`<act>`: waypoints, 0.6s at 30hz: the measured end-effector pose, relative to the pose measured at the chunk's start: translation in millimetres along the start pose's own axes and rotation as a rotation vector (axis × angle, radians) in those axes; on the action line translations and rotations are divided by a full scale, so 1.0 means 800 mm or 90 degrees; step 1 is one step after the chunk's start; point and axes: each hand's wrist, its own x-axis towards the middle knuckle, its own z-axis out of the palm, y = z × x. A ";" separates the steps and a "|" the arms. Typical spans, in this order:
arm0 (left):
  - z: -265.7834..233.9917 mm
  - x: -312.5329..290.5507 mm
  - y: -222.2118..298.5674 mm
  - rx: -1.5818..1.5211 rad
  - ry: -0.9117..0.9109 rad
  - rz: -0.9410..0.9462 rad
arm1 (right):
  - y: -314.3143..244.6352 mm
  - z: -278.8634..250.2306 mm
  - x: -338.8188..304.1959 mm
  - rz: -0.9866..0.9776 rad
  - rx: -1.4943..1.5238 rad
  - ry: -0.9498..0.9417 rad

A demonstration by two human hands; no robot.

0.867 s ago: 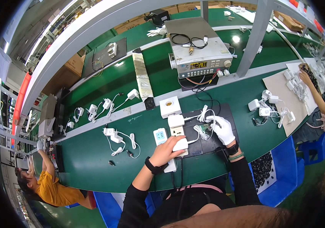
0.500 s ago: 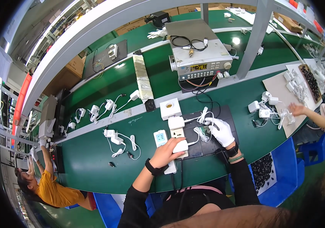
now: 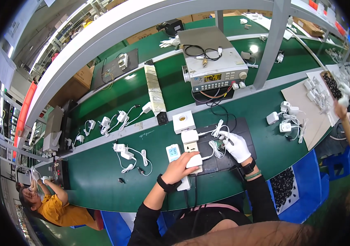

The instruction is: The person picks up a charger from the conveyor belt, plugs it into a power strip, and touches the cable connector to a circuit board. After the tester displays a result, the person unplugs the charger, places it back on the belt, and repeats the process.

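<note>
My bare left hand (image 3: pixel 179 169) is closed over a white power adapter (image 3: pixel 194 161), which sits on the near end of a white power strip (image 3: pixel 190 146). Another white adapter (image 3: pixel 189 135) stands on the strip just beyond it. Coiled white cables (image 3: pixel 216 148) run from both adapters toward my right hand. In a white glove, my right hand (image 3: pixel 238 148) has its fingertips pinched together at a small green circuit board (image 3: pixel 220 144) on a black mat (image 3: pixel 240 133). What those fingertips grip is hidden by the glove and cable.
A white socket box (image 3: pixel 183 122) and a bench instrument (image 3: pixel 214 74) with a lit display stand beyond the strip. Adapters with cables lie left (image 3: pixel 128 153) and right (image 3: pixel 285 119). A blue bin (image 3: pixel 302 201) of black parts is at lower right. Co-workers sit on both sides.
Both my hands keep nearly the same places. The co-worker's hand on the right has drawn back from the adapters toward the parts tray. The co-worker on the left has shifted their arms.
</note>
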 end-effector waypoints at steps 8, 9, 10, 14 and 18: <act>-0.001 -0.001 0.000 -0.002 0.002 0.004 | 0.005 0.002 -0.001 -0.039 -0.035 0.012; 0.000 -0.001 0.000 0.001 0.004 0.006 | 0.006 0.003 -0.002 -0.038 -0.034 0.011; 0.001 -0.001 -0.001 0.004 0.005 0.008 | 0.007 0.003 -0.002 -0.037 -0.034 0.011; 0.003 -0.001 -0.004 0.014 0.012 0.015 | 0.005 0.003 -0.001 -0.045 -0.029 0.015; 0.010 -0.001 -0.009 -0.019 0.024 -0.052 | 0.006 0.003 -0.003 -0.063 -0.057 0.024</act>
